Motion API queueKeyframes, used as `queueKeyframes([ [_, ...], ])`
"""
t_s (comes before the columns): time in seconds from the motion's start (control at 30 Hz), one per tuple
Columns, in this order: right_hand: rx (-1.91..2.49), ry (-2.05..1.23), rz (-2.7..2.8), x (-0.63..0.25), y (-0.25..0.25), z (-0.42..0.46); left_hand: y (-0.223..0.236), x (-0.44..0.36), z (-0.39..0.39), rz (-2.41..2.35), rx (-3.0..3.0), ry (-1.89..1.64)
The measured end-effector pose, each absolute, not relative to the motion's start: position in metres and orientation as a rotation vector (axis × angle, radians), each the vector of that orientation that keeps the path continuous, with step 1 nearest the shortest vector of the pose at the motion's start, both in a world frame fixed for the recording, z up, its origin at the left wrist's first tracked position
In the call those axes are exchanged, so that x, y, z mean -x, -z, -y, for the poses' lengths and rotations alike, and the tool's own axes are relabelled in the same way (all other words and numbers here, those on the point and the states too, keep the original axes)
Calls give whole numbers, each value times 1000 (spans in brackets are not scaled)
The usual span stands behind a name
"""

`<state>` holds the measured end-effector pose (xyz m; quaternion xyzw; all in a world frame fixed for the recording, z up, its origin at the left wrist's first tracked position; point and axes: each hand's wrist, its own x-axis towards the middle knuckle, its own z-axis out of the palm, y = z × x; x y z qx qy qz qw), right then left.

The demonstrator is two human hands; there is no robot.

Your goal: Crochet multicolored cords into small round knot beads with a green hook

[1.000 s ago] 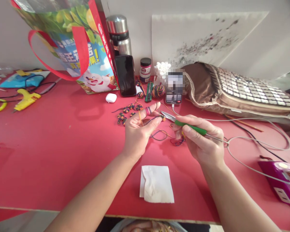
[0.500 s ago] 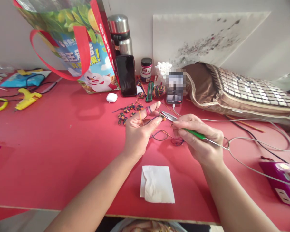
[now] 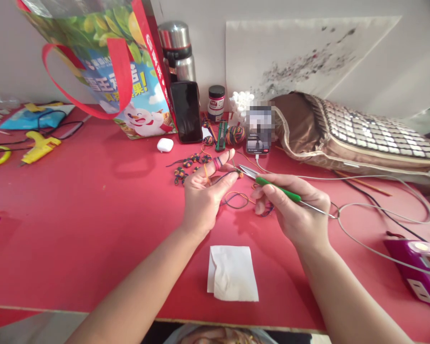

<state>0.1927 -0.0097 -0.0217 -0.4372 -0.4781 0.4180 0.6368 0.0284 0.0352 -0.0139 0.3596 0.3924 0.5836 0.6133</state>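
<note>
My left hand [image 3: 204, 198] pinches a small piece of multicoloured yarn work [image 3: 239, 174] between thumb and fingers. Dark and orange strands wrap around its raised index finger. My right hand [image 3: 295, 205] grips a green-handled tool [image 3: 279, 189]; its pointed silver, blade-like tip lies close to the yarn work, and a thin metal shaft sticks out behind the hand. Whether the tip touches the yarn is unclear. Loose yarn [image 3: 236, 200] loops on the table below the hands. Small finished-looking yarn pieces [image 3: 181, 174] lie left of my left hand.
A folded tissue [image 3: 233, 273] lies in front of me on the red table [image 3: 93, 229]. Behind stand a black phone [image 3: 186, 112], a flask [image 3: 177, 50], a jar [image 3: 216, 102], yarn balls [image 3: 235, 135] and a propped phone [image 3: 260, 134]. A white cable [image 3: 383, 206] crosses the right side.
My right hand's fingers have shifted on the tool, baring more of the green handle. The silver tip sits in nearly the same place. My left hand keeps its pinch, almost still.
</note>
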Motion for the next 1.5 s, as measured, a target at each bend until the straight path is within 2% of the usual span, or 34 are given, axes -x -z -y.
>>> queueKeyframes([
  [1.23,933,-833,1189,-208,20,10,14,-28,-37,-884,-897,-1363],
  [1.5,930,-960,1119,-213,17,10,19,-27,-36,-892,-926,-1351],
])
